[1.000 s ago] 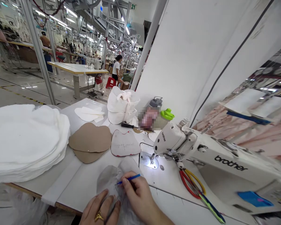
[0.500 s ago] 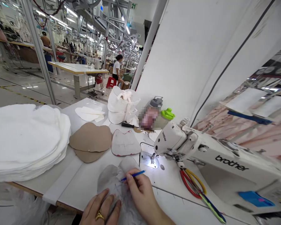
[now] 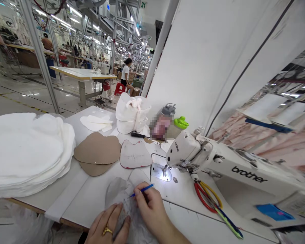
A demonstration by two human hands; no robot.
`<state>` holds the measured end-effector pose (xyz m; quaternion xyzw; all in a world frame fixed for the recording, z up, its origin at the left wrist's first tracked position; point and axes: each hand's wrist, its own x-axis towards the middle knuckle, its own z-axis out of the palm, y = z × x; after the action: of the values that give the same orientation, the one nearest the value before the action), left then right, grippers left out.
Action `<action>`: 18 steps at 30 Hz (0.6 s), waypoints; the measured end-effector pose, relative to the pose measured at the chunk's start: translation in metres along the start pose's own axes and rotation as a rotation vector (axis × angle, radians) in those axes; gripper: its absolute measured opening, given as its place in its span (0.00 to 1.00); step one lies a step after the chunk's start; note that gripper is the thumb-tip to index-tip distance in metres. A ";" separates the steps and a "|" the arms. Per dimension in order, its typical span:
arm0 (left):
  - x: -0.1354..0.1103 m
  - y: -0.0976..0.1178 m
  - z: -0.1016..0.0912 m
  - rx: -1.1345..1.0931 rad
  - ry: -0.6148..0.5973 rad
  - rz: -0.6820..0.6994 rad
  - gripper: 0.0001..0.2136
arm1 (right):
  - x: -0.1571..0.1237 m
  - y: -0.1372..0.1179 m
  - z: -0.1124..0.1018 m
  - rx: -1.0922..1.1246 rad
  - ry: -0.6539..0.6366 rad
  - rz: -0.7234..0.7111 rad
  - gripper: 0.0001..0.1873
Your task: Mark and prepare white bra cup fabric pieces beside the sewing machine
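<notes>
My right hand [image 3: 150, 207] grips a slim blue pen [image 3: 142, 190], its tip down at a thin, wrinkled grey piece of material [image 3: 116, 190]. Pen lines show on that piece near the fingers. My left hand [image 3: 109, 223], a gold ring on one finger, lies with its fingers stretched out on the same piece, pressing it to the table. Just beyond are a flat pale pattern piece [image 3: 135, 155] with reddish edges and overlapping brown card pieces [image 3: 98, 149]. Whether the grey material is cloth or plastic I cannot tell.
A brother sewing machine [image 3: 241, 179] stands at right, with red-and-yellow-handled scissors [image 3: 205, 195] by it. White padded pieces [image 3: 25, 149] are stacked at left. Behind are white moulded cups [image 3: 132, 113], a screwdriver [image 3: 137, 135] and a green-lidded bottle [image 3: 180, 123]. A person sits farther off.
The pen and right hand have shifted slightly, with the pen still at the grey material. The left hand stays on it. The whole view has moved a little.
</notes>
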<state>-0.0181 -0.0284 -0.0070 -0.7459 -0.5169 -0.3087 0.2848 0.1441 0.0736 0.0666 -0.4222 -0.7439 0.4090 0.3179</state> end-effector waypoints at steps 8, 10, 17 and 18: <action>0.007 -0.011 -0.006 0.037 -0.005 0.114 0.13 | 0.001 -0.004 -0.001 -0.011 -0.011 -0.008 0.13; 0.008 -0.011 -0.007 0.045 -0.005 0.120 0.14 | 0.001 -0.003 -0.001 -0.011 -0.002 -0.004 0.13; 0.011 -0.009 -0.009 0.052 -0.003 0.134 0.19 | -0.002 -0.005 -0.003 -0.027 0.003 -0.020 0.13; 0.011 -0.010 -0.009 0.053 -0.005 0.135 0.19 | -0.001 -0.005 -0.002 -0.030 -0.002 -0.025 0.13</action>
<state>-0.0261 -0.0257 0.0084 -0.7719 -0.4743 -0.2732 0.3233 0.1448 0.0715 0.0722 -0.4171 -0.7556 0.3943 0.3157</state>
